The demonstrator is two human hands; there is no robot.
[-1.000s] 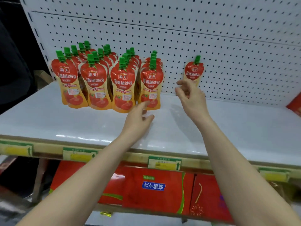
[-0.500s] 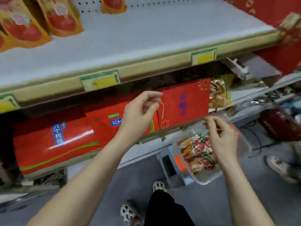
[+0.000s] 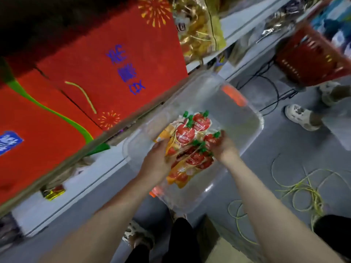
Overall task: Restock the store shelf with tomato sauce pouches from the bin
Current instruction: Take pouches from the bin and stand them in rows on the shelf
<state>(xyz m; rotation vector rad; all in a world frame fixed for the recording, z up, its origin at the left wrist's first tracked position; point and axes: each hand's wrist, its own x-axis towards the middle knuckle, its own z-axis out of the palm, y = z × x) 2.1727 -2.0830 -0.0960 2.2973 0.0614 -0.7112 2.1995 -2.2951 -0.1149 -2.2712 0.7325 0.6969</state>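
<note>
**Item:** tomato sauce pouches [image 3: 190, 149], loose heap, red-and-yellow printed film, each with a green screw cap [image 3: 197, 143] at the top.

**Location:** inside the clear plastic bin [image 3: 254, 118] on the floor. The heap lies between the two hands and reaches beyond the fingertips toward the far wall. An orange latch [image 3: 234, 94] sits further out past the right fingertips.

**Grip, left hand [image 3: 157, 162]:** back of hand to camera, fingers laid against the near-left flank of the heap. Motion blur hides whether they have closed round a pouch, so I cannot tell.

**Grip, right hand [image 3: 223, 147]:** on the opposite flank, fingertips among the caps. A pinch looks possible but cannot be confirmed.

**Handling (a judgement):**
- Soft-walled and liquid-filled, so likely floppy, with a moderate weight that sags low.
- Glossy film will probably slide against neighbouring pouches.
- The stiffest part is the spout under the cap, the best place to pinch a single pouch.
- Several can be pressed together flat between both palms.
- Squeezing the belly hard risks straining the seams.

**Adjacent:** red cartons [image 3: 106, 73] shelved out beyond the left hand, and coiled cord [image 3: 303, 188] on the floor outboard of the right forearm.
</note>
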